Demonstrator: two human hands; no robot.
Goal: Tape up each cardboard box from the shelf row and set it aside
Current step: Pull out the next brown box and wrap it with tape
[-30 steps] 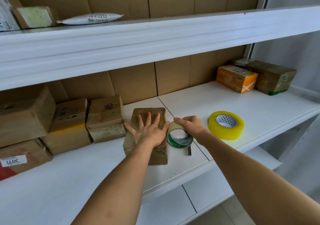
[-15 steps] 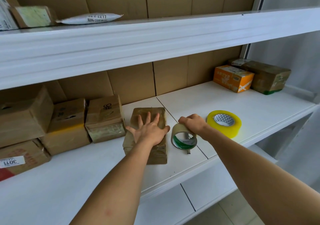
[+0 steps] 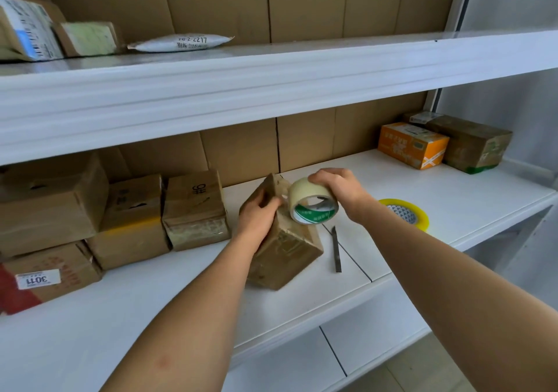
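Observation:
A small brown cardboard box [image 3: 287,249] stands tilted on the white shelf [image 3: 181,307], turned at an angle. My left hand [image 3: 258,215] grips its upper left side. My right hand [image 3: 338,190] holds a clear tape roll [image 3: 312,201] with a green-printed core against the box's top. A row of brown boxes [image 3: 193,207] lines the shelf's left part.
A dark knife [image 3: 336,248] lies on the shelf right of the box. A yellow tape roll [image 3: 410,213] sits behind my right wrist. An orange box [image 3: 412,144] and a brown box [image 3: 472,144] stand at the far right. Parcels [image 3: 181,42] lie on the upper shelf.
My left hand went from pressing flat on the box to gripping it and tipping it up. My right hand lifted the tape roll off the shelf onto the box's top, uncovering the knife.

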